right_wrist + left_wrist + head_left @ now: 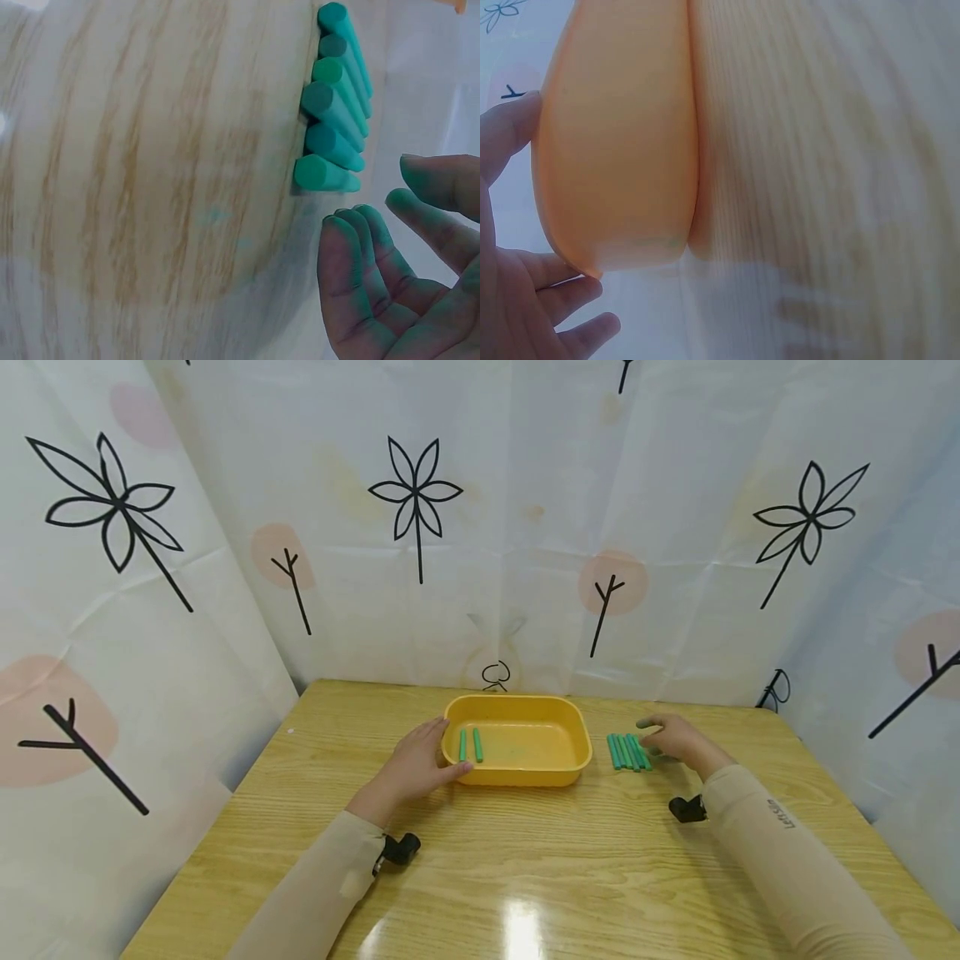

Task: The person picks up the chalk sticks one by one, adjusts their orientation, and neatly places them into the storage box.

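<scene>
My left hand (411,766) rests against the left end of a yellow plastic basin (525,777). Its thumb lies on the front rim, and its extended fingers touch the far left side; in the left wrist view some fingertips stand off the wall. Inside the basin, at its left end, lie two green chalk sticks (477,745). My right hand (677,742) hovers just beside a row of several green chalk sticks (335,112) on the table. Its fingers (341,259) are loosely bent, apart from the thumb, holding nothing. Green dust coats the fingertips.
The wooden table (480,868) carries everything. A white patterned curtain (510,527) hangs behind it and along both sides. A black cable (776,689) sticks up at the far right corner. A small black camera (401,849) sits at the left wrist, another at the right.
</scene>
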A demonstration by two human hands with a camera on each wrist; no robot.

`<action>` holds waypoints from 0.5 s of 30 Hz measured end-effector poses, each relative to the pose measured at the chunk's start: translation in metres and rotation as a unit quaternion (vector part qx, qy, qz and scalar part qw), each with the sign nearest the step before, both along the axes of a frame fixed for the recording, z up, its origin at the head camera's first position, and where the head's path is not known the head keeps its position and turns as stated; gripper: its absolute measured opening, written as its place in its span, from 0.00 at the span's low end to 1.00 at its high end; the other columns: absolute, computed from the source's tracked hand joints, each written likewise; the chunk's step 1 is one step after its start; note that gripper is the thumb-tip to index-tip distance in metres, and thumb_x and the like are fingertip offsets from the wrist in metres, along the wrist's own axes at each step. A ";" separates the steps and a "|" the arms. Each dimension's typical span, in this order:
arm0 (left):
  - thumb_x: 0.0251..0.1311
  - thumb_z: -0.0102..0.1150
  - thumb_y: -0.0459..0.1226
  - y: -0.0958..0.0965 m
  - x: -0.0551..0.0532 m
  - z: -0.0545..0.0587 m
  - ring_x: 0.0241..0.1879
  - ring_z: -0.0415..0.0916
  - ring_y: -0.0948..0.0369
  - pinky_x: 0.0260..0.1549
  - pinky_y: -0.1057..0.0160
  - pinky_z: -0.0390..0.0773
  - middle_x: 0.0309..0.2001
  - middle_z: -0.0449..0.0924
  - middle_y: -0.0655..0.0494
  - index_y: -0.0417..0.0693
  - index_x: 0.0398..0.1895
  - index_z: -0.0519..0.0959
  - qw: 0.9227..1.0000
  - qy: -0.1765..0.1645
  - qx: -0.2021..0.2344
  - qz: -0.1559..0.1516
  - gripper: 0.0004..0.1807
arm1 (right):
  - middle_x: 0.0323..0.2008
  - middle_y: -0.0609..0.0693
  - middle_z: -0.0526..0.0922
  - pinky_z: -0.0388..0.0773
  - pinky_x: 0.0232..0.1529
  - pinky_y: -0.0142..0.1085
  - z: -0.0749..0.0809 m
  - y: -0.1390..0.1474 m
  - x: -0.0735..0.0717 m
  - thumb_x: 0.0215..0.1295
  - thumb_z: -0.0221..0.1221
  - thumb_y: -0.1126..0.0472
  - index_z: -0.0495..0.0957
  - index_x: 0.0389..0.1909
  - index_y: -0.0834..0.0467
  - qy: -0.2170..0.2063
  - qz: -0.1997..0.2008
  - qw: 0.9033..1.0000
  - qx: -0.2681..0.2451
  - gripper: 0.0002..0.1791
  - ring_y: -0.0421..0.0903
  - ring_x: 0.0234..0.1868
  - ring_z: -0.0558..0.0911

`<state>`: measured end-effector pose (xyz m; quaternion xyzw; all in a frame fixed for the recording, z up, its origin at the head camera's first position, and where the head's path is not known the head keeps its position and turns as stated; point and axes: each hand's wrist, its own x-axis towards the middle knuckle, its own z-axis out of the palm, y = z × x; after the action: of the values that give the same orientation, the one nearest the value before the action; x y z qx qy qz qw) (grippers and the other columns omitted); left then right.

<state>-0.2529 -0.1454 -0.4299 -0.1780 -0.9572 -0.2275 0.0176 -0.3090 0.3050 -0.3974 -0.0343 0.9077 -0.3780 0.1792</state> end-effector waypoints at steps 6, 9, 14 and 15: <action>0.62 0.55 0.67 0.000 0.001 0.001 0.76 0.49 0.44 0.73 0.42 0.50 0.78 0.52 0.42 0.37 0.78 0.53 1.000 0.002 0.003 -0.002 0.55 | 0.70 0.78 0.53 0.73 0.42 0.46 -0.005 0.003 -0.002 0.73 0.52 0.65 0.57 0.73 0.71 0.003 0.018 0.999 0.044 0.31 0.64 0.53 0.70; 0.62 0.55 0.67 0.000 0.001 0.001 0.76 0.49 0.44 0.73 0.42 0.50 0.78 0.52 0.42 0.37 0.78 0.53 1.000 0.001 0.004 -0.003 0.55 | 0.71 0.79 0.48 0.70 0.42 0.46 -0.006 0.003 -0.004 0.71 0.52 0.68 0.57 0.73 0.72 0.007 0.031 0.998 0.056 0.32 0.64 0.53 0.67; 0.62 0.55 0.66 0.000 0.002 0.002 0.76 0.49 0.44 0.73 0.42 0.49 0.78 0.52 0.42 0.38 0.78 0.53 1.000 0.000 0.004 -0.004 0.54 | 0.71 0.81 0.48 0.68 0.46 0.50 -0.006 0.000 -0.004 0.67 0.51 0.72 0.56 0.73 0.73 0.008 0.056 0.995 0.080 0.33 0.68 0.56 0.65; 0.62 0.55 0.66 0.000 0.002 0.002 0.76 0.49 0.44 0.73 0.43 0.49 0.78 0.52 0.42 0.38 0.78 0.53 1.000 -0.001 0.003 -0.004 0.54 | 0.71 0.81 0.48 0.67 0.47 0.50 -0.006 0.000 -0.004 0.67 0.50 0.72 0.56 0.73 0.73 0.008 0.061 0.994 0.085 0.33 0.68 0.56 0.65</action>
<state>-0.2512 -0.1452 -0.4274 -0.1813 -0.9559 -0.2306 0.0163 -0.3125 0.3048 -0.4031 -0.0770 0.9343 -0.2872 0.1968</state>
